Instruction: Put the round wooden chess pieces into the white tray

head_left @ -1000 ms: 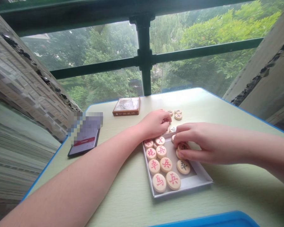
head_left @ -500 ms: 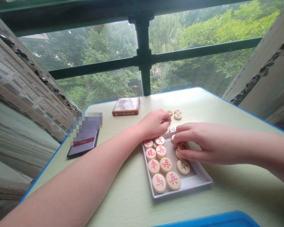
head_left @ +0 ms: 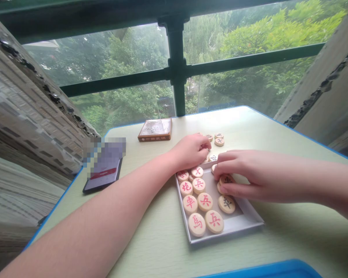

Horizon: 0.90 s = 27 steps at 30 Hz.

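An open white box tray (head_left: pixel 251 224) holds round wooden Chinese chess pieces. Red-marked ones, such as the red horse piece (head_left: pixel 197 224), fill its left side. On the right lies a black-marked piece (head_left: pixel 226 204). My right hand (head_left: pixel 242 175) reaches in from the right, thumb and fingers closed around another black-marked chess piece (head_left: pixel 227 180) inside the tray. Just past the tray's far rim is my left hand (head_left: pixel 193 148), its fingers curled down among loose pieces; its fingertips are partly hidden, so what they grip cannot be made out.
Several loose black-marked pieces (head_left: pixel 219 141) lie on the pale table (head_left: pixel 150 239) beyond the tray. A flat brown-edged box (head_left: pixel 155 130) sits near the window. The phone (head_left: pixel 104 170) rests at the left edge. Something blue (head_left: pixel 263 270) shows at the near edge.
The tray and pieces appear slightly further right in the view, which has shifted a little. Both hands keep nearly the same pose and place.
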### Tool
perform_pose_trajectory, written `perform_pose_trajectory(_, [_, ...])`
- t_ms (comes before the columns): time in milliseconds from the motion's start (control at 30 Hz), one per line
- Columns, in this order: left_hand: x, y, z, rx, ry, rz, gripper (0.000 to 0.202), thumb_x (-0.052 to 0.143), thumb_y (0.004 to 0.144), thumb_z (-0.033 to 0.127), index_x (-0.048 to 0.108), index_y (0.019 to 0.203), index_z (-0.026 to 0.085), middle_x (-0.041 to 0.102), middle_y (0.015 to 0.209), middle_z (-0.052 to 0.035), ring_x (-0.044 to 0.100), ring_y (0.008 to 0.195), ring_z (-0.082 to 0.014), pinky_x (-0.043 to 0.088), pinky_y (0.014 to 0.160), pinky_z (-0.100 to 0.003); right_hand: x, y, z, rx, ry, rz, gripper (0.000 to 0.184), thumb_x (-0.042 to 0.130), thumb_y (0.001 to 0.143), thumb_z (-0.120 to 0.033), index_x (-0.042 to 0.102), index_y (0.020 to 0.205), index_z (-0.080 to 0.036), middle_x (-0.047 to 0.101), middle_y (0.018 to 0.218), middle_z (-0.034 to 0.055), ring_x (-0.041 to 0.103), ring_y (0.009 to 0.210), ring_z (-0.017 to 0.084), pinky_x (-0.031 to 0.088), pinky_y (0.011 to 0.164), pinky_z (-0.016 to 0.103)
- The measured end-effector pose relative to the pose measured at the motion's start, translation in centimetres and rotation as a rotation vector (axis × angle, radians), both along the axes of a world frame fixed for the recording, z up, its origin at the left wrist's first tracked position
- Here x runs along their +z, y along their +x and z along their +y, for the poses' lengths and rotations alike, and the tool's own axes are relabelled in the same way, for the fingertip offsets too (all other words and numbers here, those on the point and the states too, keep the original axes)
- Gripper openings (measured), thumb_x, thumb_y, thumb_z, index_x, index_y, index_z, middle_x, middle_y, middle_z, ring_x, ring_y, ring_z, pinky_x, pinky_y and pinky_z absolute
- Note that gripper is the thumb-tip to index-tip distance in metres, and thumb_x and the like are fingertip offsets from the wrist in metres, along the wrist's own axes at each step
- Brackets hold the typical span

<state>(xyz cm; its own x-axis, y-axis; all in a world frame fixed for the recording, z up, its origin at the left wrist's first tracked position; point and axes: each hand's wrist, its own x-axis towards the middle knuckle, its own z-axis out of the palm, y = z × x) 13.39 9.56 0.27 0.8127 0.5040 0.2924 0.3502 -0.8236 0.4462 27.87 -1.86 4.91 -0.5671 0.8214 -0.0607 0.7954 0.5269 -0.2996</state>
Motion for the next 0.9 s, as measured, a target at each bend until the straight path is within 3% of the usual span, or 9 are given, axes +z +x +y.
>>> perform_pose_trajectory(900, [-0.07, -0.04, 0.12, -0.004, 0.014, 0.008, 0.020, 0.046, 0.074, 0.012, 0.065, 0.081, 0.015, 0.063, 0.081, -0.0040, 0.056, 0.076, -0.0148, 0.046, 0.074, -0.026, -0.32, 0.01, -0.26, -0.040, 0.015, 0.031, 0.026, 0.052, 0.082, -0.042, 0.069, 0.085, -0.023, 0.064, 0.082, 0.0067, 0.060, 0.074, 0.020, 0.046, 0.068, 0.031])
